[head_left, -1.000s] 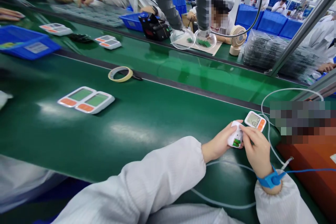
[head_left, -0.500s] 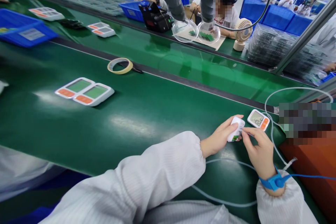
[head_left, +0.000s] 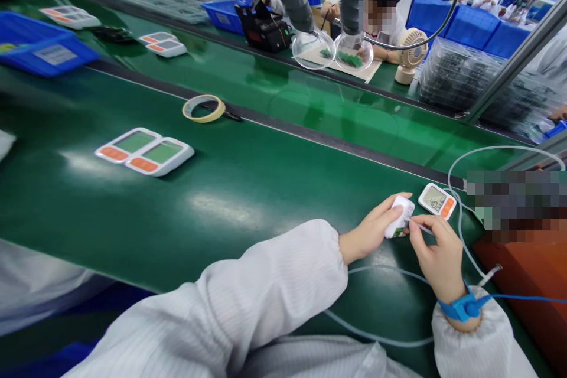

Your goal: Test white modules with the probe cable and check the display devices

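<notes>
Right of centre in the frame, the left hand (head_left: 371, 234) clasps a small, rounded white plastic device (head_left: 399, 217), now tipped so less green shows; the right hand (head_left: 439, 253), fingertips closed, pinches what seems a slim pale rod (head_left: 426, 230), suggesting finer handling.

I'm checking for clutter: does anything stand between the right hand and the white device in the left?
Nothing visible does: the right hand is close beside the white device held by the left hand.
</notes>
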Demonstrator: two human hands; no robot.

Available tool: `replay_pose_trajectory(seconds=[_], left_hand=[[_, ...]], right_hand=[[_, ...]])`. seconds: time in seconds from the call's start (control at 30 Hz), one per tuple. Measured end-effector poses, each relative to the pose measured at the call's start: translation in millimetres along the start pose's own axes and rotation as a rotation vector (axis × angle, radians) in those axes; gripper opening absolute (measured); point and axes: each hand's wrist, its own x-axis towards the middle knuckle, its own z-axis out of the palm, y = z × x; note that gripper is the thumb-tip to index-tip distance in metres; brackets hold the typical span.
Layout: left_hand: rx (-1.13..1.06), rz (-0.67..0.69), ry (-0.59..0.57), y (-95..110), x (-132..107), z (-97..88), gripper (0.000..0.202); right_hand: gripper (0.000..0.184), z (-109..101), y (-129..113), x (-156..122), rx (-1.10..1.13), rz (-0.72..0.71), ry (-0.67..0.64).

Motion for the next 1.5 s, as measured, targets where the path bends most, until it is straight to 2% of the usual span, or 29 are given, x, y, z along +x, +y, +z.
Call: replay_pose_trajectory(seconds=[0.67,0.93,1.5], left_hand=[[0.101,-0.001,-0.051,1.5,-1.9,-0.7,0.065],[0.139,0.007,-0.057,-2.0,-0.6,-1.4,0.072],[0.174,0.02,-0.062,-2.1,-1.5,-1.7,0.068]], right_hand=[[0.012,2.3,0.9,-1.5,0.025,0.027,-0.015],[0.01,3.0,1.8,-1.4,0.047,0.039,-0.029],[0.014,0.5,-0.8,0.5,0.054,0.057,-0.059]])
